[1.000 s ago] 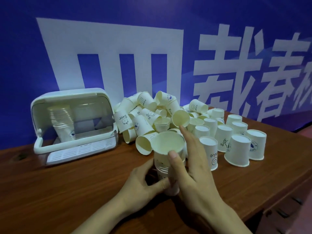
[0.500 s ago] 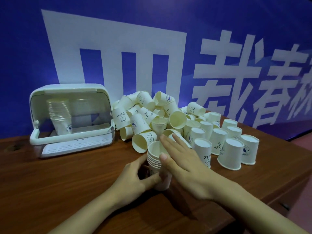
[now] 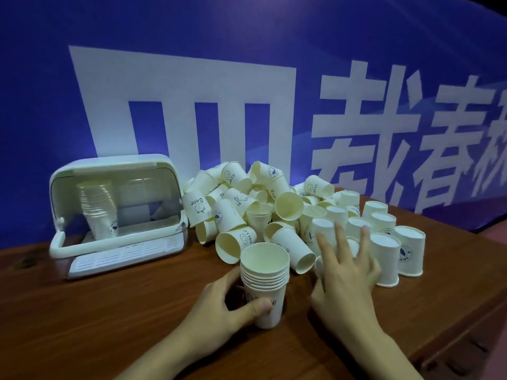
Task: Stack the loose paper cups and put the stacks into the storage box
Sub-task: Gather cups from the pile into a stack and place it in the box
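A stack of several white paper cups stands upright on the wooden table. My left hand grips its lowest cup near the base. To the right, my right hand is spread with straight fingers over upside-down cups, holding nothing that I can see. A heap of loose cups lies behind the stack. The white storage box stands at the left with its lid up and a stack of cups inside.
Several upside-down cups stand in rows at the right, near the table's right edge. A blue banner with white characters forms the backdrop. Bare wooden tabletop stretches at the front left.
My right hand has left the top of the stack and moved right, toward the upside-down cups. My left hand still holds the stack, which now shows its open top.
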A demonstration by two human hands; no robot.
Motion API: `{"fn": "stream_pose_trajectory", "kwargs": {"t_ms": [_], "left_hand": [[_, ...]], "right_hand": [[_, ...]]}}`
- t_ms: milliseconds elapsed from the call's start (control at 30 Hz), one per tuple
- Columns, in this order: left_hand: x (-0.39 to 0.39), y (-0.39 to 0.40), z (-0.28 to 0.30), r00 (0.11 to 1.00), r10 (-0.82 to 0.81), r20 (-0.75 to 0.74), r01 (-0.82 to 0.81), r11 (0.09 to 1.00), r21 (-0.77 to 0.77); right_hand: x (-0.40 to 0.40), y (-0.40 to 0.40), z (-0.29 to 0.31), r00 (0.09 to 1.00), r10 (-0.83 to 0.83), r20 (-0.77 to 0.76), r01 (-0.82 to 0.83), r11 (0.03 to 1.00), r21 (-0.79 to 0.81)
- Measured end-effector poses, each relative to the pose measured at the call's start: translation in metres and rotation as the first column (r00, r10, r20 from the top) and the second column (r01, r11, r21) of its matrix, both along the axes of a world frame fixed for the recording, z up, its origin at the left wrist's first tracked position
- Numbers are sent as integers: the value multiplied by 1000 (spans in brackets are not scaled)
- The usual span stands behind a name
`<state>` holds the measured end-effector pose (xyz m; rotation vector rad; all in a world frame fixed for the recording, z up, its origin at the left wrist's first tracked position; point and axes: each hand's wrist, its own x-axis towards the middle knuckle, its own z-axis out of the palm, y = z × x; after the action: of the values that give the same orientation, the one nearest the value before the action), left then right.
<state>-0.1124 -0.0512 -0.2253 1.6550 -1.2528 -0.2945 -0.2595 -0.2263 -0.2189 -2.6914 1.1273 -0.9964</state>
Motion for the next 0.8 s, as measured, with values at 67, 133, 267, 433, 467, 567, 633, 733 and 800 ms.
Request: {"fn": "stream_pose_trajectory", "kwargs": {"t_ms": [67,133,267,433,467,567,633,733,800], "left_hand": [[0,0,0,1000,-15,-10,15,1000,4],[1,0,1,1000,-21,1,21,1000,7],[3,0,1,999,-10,36,10,1000,9],[3,0,-1,999,-7,42,7,1000,-1],[3,0,-1,999,-8,42,8,1000,3],[3,-1,-1,999,-2,47,2,1000,0],[4,-1,-2,999,-10,34,10,1000,2],[3,0,-3,1000,-16,7,16,1000,0],[2,0,-3,1000,-24,9,24,1000,2]], "right_hand": [[-2,2,-2,998,-44,-35,47,996,77],[-6,2,-3,997,-49,-54,57,987,152],[-14,0,-12,993,-67,-96,74,995,73],[-23,-8,-15,981,24,195,-51,989,136],[-25,-7,-10,949,37,313,-109,970,216],[-25,9,16,736,79,673,-403,850,340],[-16,21,30,638,128,759,-540,777,324],[-2,36,42,577,183,796,-608,747,269],[3,40,44,519,178,836,-652,715,253]]}}
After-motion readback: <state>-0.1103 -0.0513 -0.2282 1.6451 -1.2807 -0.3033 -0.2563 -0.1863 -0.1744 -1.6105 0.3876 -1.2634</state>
